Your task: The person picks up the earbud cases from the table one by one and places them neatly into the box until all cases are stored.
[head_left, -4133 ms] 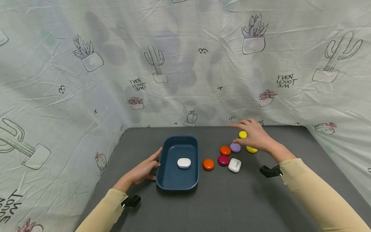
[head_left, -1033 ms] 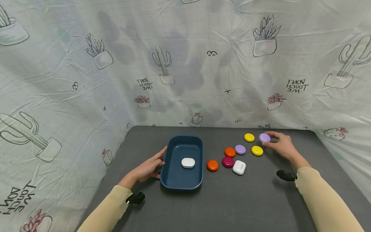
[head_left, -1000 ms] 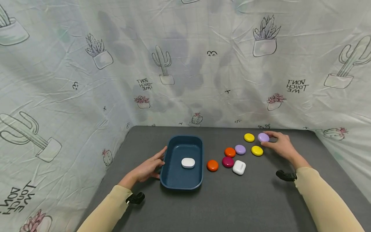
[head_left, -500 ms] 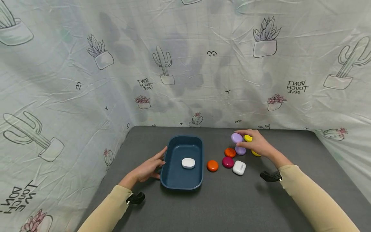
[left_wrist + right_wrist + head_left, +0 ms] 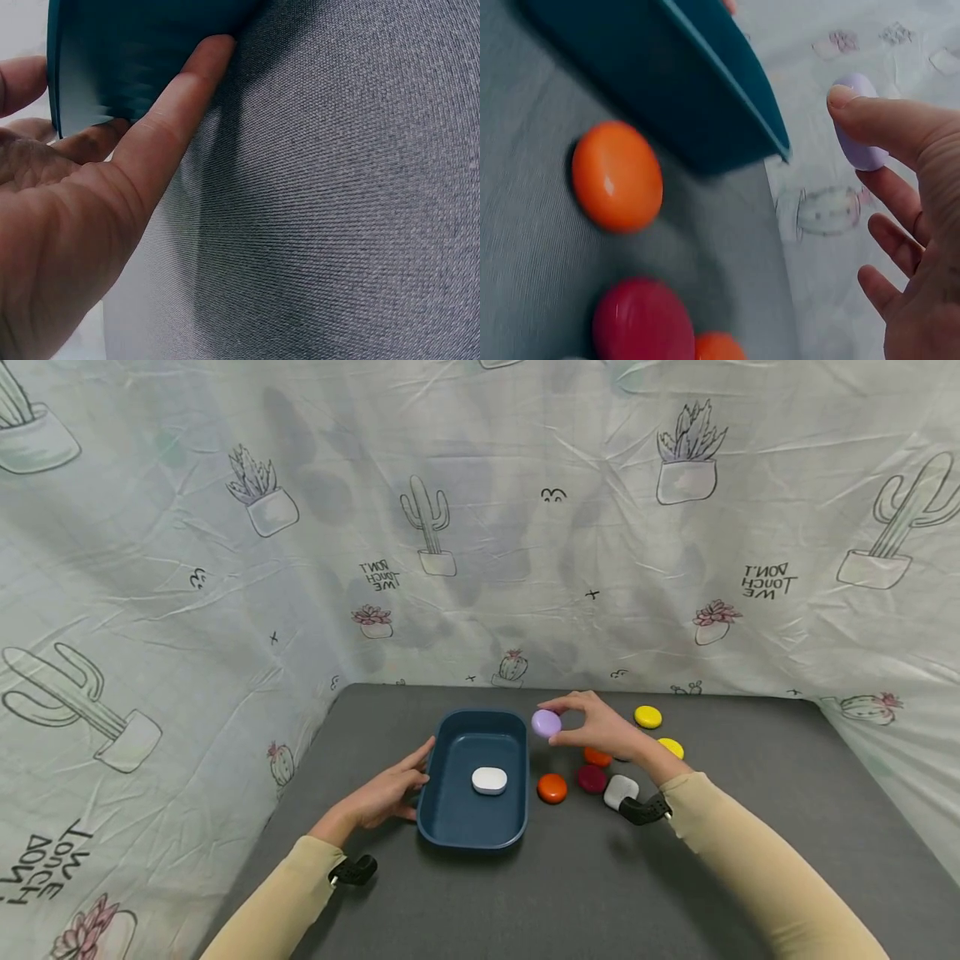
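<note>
My right hand [image 5: 603,728] pinches a lilac round, flattened disc [image 5: 546,723] between thumb and fingers, raised just beyond the right rim of a blue rectangular tray [image 5: 472,837]. In the right wrist view the thumb presses one face of the lilac disc [image 5: 864,156], while the other fingers spread loosely. Inside the tray lies a white rounded case [image 5: 489,781]. On the tray's left side, my left hand [image 5: 384,795] rests its fingers against the outer wall. The left wrist view shows the thumb [image 5: 161,131] stretched out along the base of that wall.
Right of the tray lie an orange disc [image 5: 552,788], a dark red disc [image 5: 591,779], a second orange disc [image 5: 597,757] and a white earphone case [image 5: 621,792]. Two yellow discs [image 5: 648,717] are farther right. My right hand and forearm hide another lilac disc. A patterned curtain [image 5: 480,527] hangs behind the grey table.
My right hand has taken hold of a lilac disc at the far right and carried it left, over the other discs, to the tray's right rim. My left hand stays at the tray.
</note>
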Action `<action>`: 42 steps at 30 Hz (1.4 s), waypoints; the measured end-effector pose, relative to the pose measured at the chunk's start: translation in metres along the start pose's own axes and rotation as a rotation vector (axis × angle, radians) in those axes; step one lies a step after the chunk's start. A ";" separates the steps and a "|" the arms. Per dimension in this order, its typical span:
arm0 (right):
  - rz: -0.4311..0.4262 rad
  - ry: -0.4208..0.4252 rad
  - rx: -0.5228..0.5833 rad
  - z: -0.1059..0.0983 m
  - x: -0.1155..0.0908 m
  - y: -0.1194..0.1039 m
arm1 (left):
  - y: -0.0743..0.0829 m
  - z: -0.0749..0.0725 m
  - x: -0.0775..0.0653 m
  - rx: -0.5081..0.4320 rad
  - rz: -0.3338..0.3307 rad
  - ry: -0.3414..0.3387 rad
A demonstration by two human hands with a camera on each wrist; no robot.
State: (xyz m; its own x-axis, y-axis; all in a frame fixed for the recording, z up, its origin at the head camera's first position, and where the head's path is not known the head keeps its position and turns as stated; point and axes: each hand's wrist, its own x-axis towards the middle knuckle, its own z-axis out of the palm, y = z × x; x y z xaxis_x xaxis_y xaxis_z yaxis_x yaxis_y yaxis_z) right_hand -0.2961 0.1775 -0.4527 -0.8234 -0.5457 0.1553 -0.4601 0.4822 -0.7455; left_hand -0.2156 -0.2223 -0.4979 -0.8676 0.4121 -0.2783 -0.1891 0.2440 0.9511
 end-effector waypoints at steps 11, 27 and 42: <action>-0.048 -0.121 0.012 0.029 0.014 -0.030 | -0.002 0.020 -0.019 -0.002 -0.008 0.021; -0.142 -0.324 -0.009 0.071 0.041 -0.054 | -0.003 0.020 -0.021 -0.020 -0.031 0.039; -0.108 -0.379 -0.160 0.100 0.053 -0.067 | -0.002 0.021 -0.022 -0.043 -0.022 -0.010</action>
State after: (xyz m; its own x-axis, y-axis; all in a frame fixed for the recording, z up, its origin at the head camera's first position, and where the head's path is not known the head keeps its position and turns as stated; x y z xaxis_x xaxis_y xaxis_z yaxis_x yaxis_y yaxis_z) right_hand -0.2755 0.0480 -0.4598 -0.6014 -0.7977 -0.0445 -0.6071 0.4926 -0.6235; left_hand -0.1866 -0.2137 -0.4961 -0.8584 0.4156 -0.3007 -0.2282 0.2155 0.9495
